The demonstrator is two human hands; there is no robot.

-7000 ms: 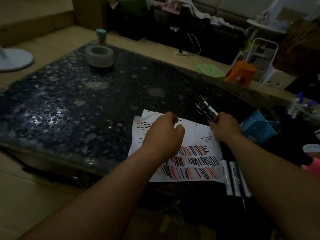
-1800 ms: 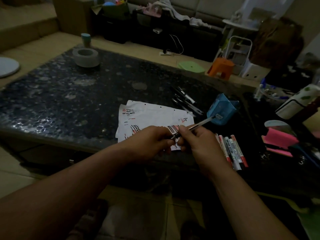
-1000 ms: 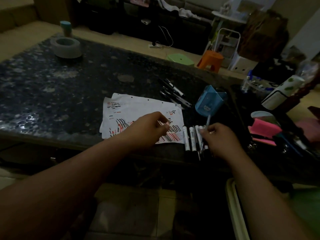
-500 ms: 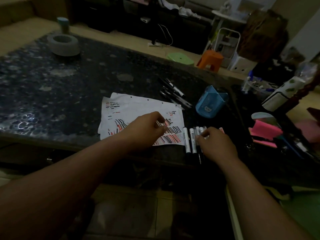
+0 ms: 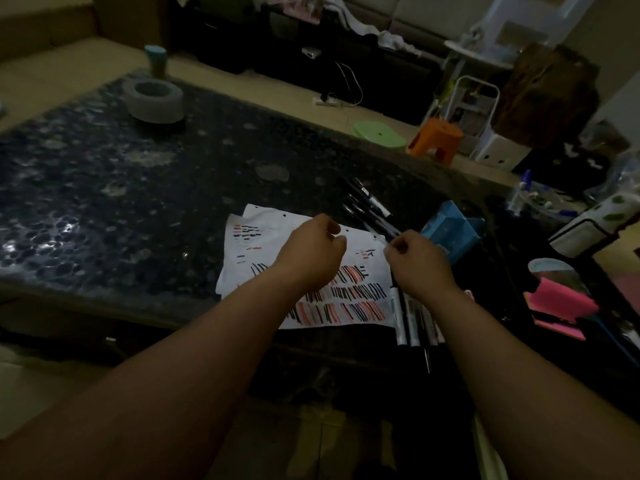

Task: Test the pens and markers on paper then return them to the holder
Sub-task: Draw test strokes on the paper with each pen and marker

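Dark pebbled stone, glossy in the dim light, makes up the worktop (image 5: 138,202) that fills most of my feed. White paper (image 5: 263,244) lies at its near edge, right of the middle. The near half of the paper is covered in rows of short red and black strokes, with a few more marks towards its far left corner. A grey tape roll (image 5: 154,100) sits flat near the worktop's far left corner, well apart from everything else.

Both hands reach in from the near side. The left hand (image 5: 311,251) is knuckles-up over the middle of the paper with its fingers curled under. I cannot tell whether it presses on the sheet or holds anything. The right hand (image 5: 419,261) is at the paper's far right corner, its fingers drawn together right at the near end of the loose pens (image 5: 370,202). From here I cannot tell whether one is actually pinched between them.

The blue holder (image 5: 446,233) sits at a tilt just beyond the right hand, toward the worktop's right edge, partly hidden by the knuckles. Pink sticky notes (image 5: 557,303) lie further along that edge. White-barrelled markers (image 5: 401,320) lie side by side at the near edge, just beside the paper's right side, running under the right wrist. The thin dark pens slant in a cluster beyond the paper's far right corner.
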